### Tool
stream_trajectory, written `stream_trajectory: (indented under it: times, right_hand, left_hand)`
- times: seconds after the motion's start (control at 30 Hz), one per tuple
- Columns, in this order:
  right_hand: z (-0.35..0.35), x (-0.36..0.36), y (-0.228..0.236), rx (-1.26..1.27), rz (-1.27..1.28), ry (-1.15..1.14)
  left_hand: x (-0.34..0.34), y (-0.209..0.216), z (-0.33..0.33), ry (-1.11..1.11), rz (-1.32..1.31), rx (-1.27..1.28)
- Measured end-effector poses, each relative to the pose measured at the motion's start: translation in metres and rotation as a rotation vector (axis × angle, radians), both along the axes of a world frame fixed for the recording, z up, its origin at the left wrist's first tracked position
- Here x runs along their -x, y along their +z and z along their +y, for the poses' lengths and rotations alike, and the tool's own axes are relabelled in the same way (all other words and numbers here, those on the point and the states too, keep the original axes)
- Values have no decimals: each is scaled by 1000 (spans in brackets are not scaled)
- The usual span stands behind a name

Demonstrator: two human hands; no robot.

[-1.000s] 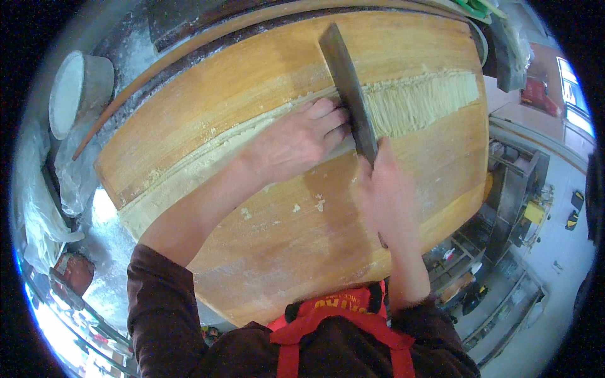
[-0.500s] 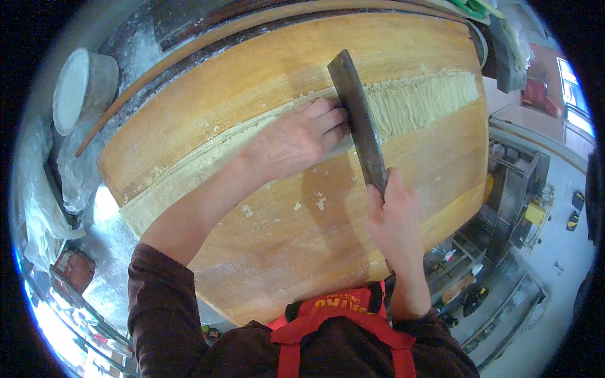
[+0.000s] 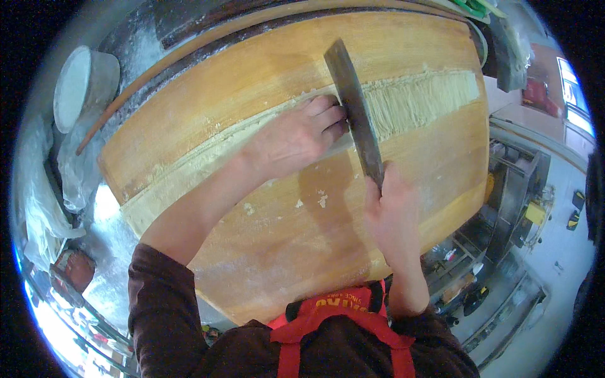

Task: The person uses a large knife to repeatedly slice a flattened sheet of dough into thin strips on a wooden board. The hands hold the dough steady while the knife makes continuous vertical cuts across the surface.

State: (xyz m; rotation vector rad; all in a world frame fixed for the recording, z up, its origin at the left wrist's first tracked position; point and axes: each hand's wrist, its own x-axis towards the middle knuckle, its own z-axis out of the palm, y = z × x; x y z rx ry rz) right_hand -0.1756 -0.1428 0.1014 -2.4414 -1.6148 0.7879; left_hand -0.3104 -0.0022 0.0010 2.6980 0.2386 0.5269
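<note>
A long, flat strip of pale folded dough [image 3: 183, 171] crosses the wooden board [image 3: 271, 252]. My left hand [image 3: 296, 135] presses down on it with curled fingers, the knuckles close against the blade. In my right hand [image 3: 394, 205] is the handle of a broad, dark cleaver [image 3: 353, 101], its blade standing across the strip at the cut end. To the right of the blade lie thin cut noodles [image 3: 422, 101], packed side by side in a band. Where the edge meets the dough is hidden by the blade.
A long wooden rolling pin [image 3: 145, 77] runs along the board's far edge. At the far left stands a round tub [image 3: 104, 79] with white powder, plastic bags [image 3: 41, 201] below it. Dough crumbs [image 3: 322, 199] dot the board. Metal racks [image 3: 504, 176] stand at the right.
The cleaver and my right hand have shifted slightly away from me and a little left. My left hand stays nearly in place on the dough.
</note>
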Motion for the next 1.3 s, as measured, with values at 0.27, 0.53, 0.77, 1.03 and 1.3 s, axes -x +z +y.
stream_trajectory:
  times: [0.27,0.53,0.77,1.03,1.3]
  right_hand:
    - [30,4,-10,110,-48,-37]
    - [18,-1,-9,-91,81,-92]
    - [-4,4,3,69,-27,-26]
    - [31,-9,-35,-160,46,-14]
    - [-9,3,-1,8,19,6]
  left_hand:
    - [1,-3,-1,-4,-7,-41]
    - [4,0,-1,6,-26,-37]
    - [3,3,1,-7,-27,-24]
    - [2,2,-2,-1,-2,-47]
    - [5,-2,-2,-6,-9,26]
